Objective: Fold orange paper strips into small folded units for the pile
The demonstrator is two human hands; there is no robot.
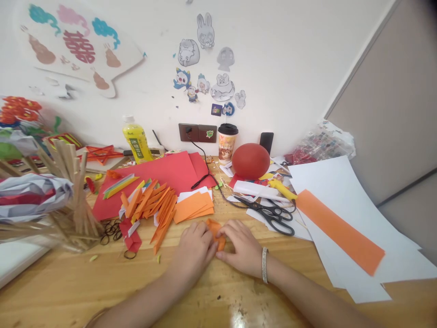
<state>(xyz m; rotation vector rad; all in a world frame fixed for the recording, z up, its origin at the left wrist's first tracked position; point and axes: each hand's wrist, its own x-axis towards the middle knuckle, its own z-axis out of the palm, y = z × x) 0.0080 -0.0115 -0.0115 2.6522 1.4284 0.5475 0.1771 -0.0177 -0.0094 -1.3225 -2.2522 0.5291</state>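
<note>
Between my two hands, low over the wooden table, is a small folded piece of orange paper (215, 229). My left hand (196, 241) grips its left side, fingers curled and thumb against the paper. From the right, my right hand (241, 246) pinches the same piece between thumb and fingers; a silvery bracelet circles that wrist. Much of the paper's lower part is hidden behind the fingers. Just beyond my hands lie flat orange paper rectangles (194, 207). Left of those is a pile of folded orange paper strips (150, 202).
Black scissors (269, 214) lie right of centre, near a red balloon (251, 161) and a lidded cup (227, 143). A long orange strip (341, 232) rests on white sheets (327, 182). Wooden sticks (80, 191) and a yellow bottle (137, 141) stand at left.
</note>
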